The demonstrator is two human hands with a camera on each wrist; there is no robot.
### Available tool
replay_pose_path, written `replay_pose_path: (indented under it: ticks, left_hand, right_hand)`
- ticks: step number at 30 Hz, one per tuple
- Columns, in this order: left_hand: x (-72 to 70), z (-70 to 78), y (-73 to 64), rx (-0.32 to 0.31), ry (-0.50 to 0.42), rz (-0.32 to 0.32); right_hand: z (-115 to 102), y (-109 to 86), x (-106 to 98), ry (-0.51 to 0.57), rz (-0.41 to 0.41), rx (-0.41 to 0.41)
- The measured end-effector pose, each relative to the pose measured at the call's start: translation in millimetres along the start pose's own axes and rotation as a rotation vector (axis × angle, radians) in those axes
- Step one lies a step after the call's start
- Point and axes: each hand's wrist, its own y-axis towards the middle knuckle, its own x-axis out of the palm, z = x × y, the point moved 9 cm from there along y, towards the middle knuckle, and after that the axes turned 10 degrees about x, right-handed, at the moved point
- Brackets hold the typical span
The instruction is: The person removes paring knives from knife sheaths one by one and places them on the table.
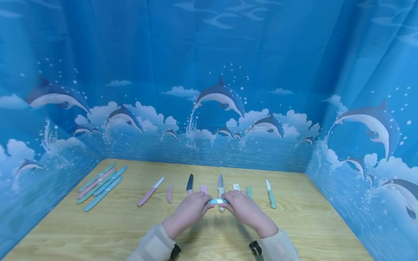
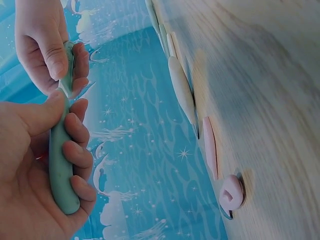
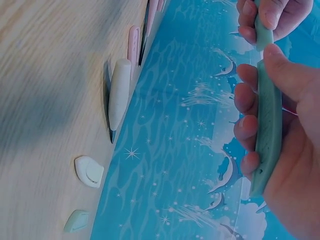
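Observation:
My left hand point(image 1: 191, 208) wraps its fingers around the smooth blue-green handle of a small knife point(image 2: 61, 175). The right hand point(image 1: 246, 210) grips the matching blue-green sheath point(image 3: 270, 132), end to end with the handle. A short strip of white blade shows between handle and sheath; the rest of the blade is hidden in the sheath. Both hands are held above the table, in front of a cream-handled knife point(image 1: 221, 183) that lies bare. Close by lie a dark-bladed knife point(image 1: 190, 182), partly behind the left hand, and a white sheath point(image 1: 236, 187).
Left of the hands lie a pink knife point(image 1: 150, 192) and a pink sheath point(image 1: 169, 194). Another pink sheath point(image 1: 203, 189) and a green sheath point(image 1: 249, 192) lie behind the hands. A green knife point(image 1: 271, 195) is at right. Several closed knives point(image 1: 103, 192) lie side by side far left.

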Motion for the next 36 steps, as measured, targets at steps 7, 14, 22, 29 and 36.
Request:
replay_pose_path:
  ticks: [7,14,22,29,36]
  left_hand:
    - [2.1,-1.0,0.4,0.003,0.006,-0.011]
    - [1.6,-1.9,0.0,-0.010,-0.004,-0.010]
    - [1.8,-1.8,-0.4,-0.011,0.004,-0.014]
    - [2.6,-2.1,-0.6,-0.017,0.007,-0.019]
    - [2.3,-2.0,-0.5,-0.011,0.008,-0.015]
  right_hand:
    - [2.3,1.0,2.7,0.015,-0.008,0.008]
    - [4.7,2.7,4.9,0.022,-0.023,0.014]
    - [6.2,3.1,6.7,0.030,-0.047,0.024]
    - [8.9,2.6,7.8,0.041,-0.055,0.037]
    - [10.2,3.2,7.7,0.053,-0.064,0.038]
